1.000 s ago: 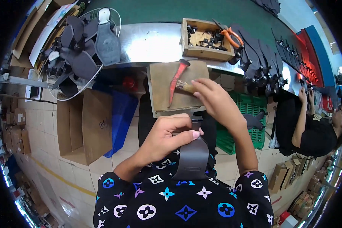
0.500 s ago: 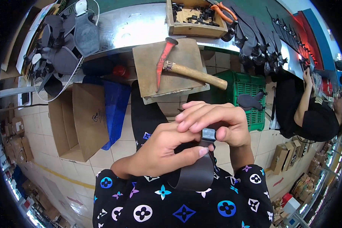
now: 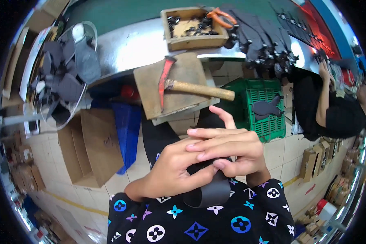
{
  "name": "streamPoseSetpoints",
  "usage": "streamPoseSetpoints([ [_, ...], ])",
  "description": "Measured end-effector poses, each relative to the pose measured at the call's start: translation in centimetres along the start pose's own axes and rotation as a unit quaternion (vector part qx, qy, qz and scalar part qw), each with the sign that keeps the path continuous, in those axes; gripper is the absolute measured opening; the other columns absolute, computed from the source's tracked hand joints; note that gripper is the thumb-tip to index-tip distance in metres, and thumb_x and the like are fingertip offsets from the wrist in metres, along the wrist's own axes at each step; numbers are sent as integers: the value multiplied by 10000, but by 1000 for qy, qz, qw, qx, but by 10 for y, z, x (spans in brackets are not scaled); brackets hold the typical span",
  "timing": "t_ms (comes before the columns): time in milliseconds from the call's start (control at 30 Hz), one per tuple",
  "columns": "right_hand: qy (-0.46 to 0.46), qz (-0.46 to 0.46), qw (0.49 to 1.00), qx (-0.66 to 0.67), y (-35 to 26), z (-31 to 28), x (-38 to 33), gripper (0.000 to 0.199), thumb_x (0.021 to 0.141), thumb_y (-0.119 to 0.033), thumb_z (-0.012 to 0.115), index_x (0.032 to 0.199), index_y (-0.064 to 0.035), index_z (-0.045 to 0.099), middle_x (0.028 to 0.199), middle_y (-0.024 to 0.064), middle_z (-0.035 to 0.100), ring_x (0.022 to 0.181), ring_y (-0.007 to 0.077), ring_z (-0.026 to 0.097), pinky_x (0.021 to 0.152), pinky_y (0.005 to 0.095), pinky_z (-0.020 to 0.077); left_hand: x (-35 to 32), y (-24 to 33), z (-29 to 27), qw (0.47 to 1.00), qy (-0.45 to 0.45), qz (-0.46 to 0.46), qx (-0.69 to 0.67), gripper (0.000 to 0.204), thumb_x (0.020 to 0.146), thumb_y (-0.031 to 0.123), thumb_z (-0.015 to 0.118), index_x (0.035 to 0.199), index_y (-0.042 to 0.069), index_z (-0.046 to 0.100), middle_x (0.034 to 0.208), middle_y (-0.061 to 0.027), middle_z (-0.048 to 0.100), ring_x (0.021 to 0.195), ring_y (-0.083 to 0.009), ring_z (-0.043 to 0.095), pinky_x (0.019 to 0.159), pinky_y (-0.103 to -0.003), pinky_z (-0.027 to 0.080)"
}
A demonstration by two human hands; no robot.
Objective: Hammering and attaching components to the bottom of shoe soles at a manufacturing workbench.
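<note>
Just in front of my chest, a dark, smooth strap [image 3: 213, 192] is bent into a loop. My left hand [image 3: 177, 166] is closed on it, the thumb pressing near its upper end. From the other side my right hand [image 3: 236, 150] also grips that end, its thumb meeting my left thumb, its fingers lying across the left ones and its index finger raised. Both hands cover the strap's top. Beyond them, a red-headed hammer [image 3: 201, 89] with a wooden handle rests on a worn board [image 3: 187, 72].
A wooden box [image 3: 197, 42] of small black parts and orange-handled pliers [image 3: 221, 18] sit on the bench. Dark soles fill a wire basket [image 3: 83, 95] at left. A cardboard box [image 3: 103, 148], blue bin [image 3: 128, 138] and green crate [image 3: 254, 85] stand below. A co-worker [image 3: 339, 112] sits right.
The shiny dark square piece at the strap's top is now covered by my fingers. My right thumb has moved down to my left thumb, and the right index finger has lifted. The view has shifted slightly.
</note>
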State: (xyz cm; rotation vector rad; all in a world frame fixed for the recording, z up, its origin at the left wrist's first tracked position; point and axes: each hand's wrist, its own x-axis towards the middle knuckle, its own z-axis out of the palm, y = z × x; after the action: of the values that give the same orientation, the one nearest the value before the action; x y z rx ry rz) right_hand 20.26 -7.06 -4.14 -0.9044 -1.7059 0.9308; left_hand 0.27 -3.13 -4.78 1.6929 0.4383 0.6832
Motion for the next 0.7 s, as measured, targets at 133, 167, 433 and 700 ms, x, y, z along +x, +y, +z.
streamPoseSetpoints([
  [133, 123, 33, 990, -54, 7, -21, -27, 182, 881, -71, 638, 997, 31, 733, 923, 176, 755, 1099, 385, 690, 1162, 613, 266, 20, -5, 1, 995, -58, -75, -29, 347, 944, 133, 624, 1241, -46, 616, 1154, -186, 643, 1001, -282, 664, 880, -349, 516],
  [167, 166, 59, 982, -70, 8, -34, -40, 196, 902, -85, 630, 1011, 50, 722, 910, 175, 751, 1080, 368, 699, 1164, 590, 290, 25, -7, 4, 990, -49, -115, -61, 380, 974, 148, 584, 1294, -58, 582, 1203, -191, 634, 1041, -267, 657, 923, -342, 502],
  [433, 475, 221, 832, -181, 69, -172, -206, 266, 1000, -47, 563, 1230, 77, 611, 1208, 131, 676, 1157, 195, 622, 1017, 316, 464, 51, -17, 12, 978, -51, -177, -98, 438, 1030, 193, 496, 1408, -28, 499, 1313, -156, 617, 1096, -228, 639, 977, -349, 486],
  [700, 521, 298, 750, -278, 160, -237, -180, 588, 948, -330, 670, 1350, 69, 511, 1352, 275, 542, 1150, 357, 612, 977, 407, 475, 57, -20, 15, 984, -49, -169, -7, 437, 1044, 237, 467, 1392, -22, 523, 1303, -141, 634, 1085, -207, 640, 931, -321, 464],
])
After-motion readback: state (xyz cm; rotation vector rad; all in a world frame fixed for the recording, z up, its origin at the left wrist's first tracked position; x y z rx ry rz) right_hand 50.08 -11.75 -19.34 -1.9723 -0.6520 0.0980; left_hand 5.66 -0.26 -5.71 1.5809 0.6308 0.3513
